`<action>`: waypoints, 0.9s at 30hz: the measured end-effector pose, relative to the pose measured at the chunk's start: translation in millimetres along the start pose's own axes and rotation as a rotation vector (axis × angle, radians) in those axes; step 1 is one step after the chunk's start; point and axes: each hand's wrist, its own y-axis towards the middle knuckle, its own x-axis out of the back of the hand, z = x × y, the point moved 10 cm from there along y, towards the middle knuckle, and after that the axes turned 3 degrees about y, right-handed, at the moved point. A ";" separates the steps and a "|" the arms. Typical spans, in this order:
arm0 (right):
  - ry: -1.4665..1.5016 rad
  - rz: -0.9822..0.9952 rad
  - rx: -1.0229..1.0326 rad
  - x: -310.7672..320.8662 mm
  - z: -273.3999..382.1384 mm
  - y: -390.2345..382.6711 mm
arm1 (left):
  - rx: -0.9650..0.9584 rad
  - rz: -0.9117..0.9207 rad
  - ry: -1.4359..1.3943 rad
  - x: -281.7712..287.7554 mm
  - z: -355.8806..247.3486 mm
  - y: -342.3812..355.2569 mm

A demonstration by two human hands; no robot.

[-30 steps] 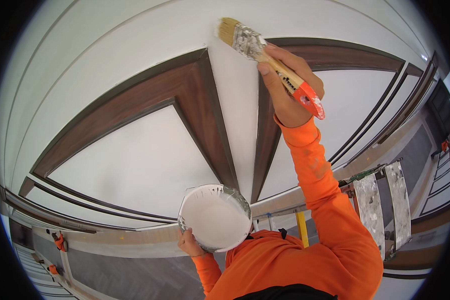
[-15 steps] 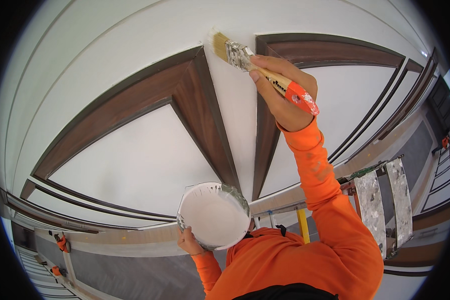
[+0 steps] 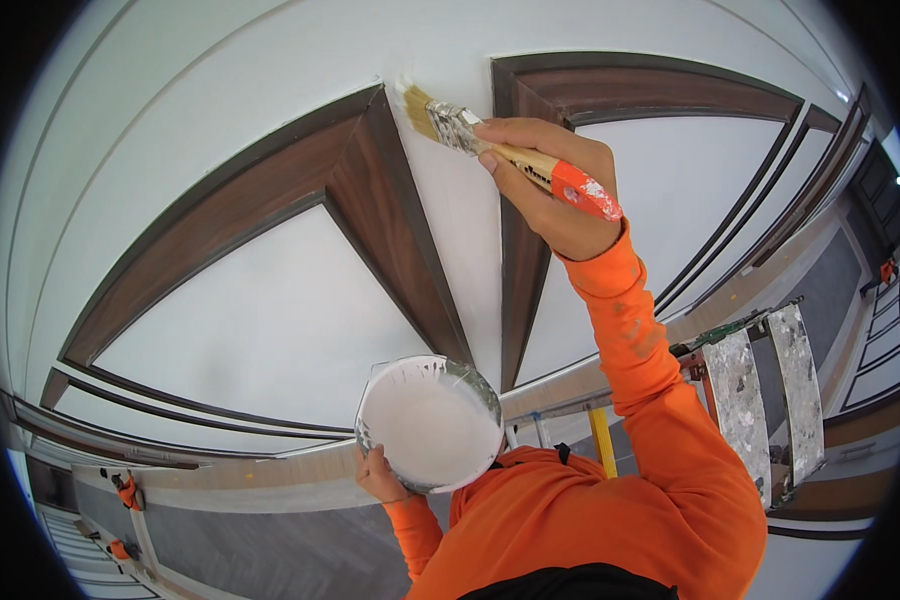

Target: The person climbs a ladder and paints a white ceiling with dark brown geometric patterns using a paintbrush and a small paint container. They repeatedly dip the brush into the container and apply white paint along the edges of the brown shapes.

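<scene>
Raised high, my right hand [image 3: 560, 185] grips a paintbrush [image 3: 515, 155] by its wooden, red-tipped handle. Its metal band is crusted with white paint. The pale bristles [image 3: 417, 108] touch or nearly touch the white wall [image 3: 448, 190], by the upper corner of a dark brown wooden frame [image 3: 355, 150] on the left. At chest height my left hand [image 3: 378, 474] holds a round paint bucket [image 3: 480, 392] by its rim, thumb on the near wall. White paint fills its inside view, with smears and drips along the rim. Its depth I cannot tell.
A second brown frame [image 3: 660, 85] lies right of the white strip. To the right stands a paint-spattered step ladder [image 3: 738, 410], with a yellow ladder rail [image 3: 603, 442] near my body. Far below are a grey floor [image 3: 270, 545] and people in orange [image 3: 128, 490].
My right hand and the brush have shifted slightly left and up in view. The frames on the wall have also moved left and up in the picture. The bucket stays nearly in place.
</scene>
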 end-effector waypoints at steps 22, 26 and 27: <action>0.002 0.119 0.020 -3.3 -9.1 -11.2 | -0.062 0.012 -0.008 0.1 -0.2 4.2; 0.036 0.124 0.006 -5.0 -11.0 -15.0 | -0.024 0.021 -0.024 -3.0 2.4 3.5; 0.029 0.126 0.003 -4.8 -11.2 -15.8 | 0.015 0.024 -0.030 -2.2 4.6 3.3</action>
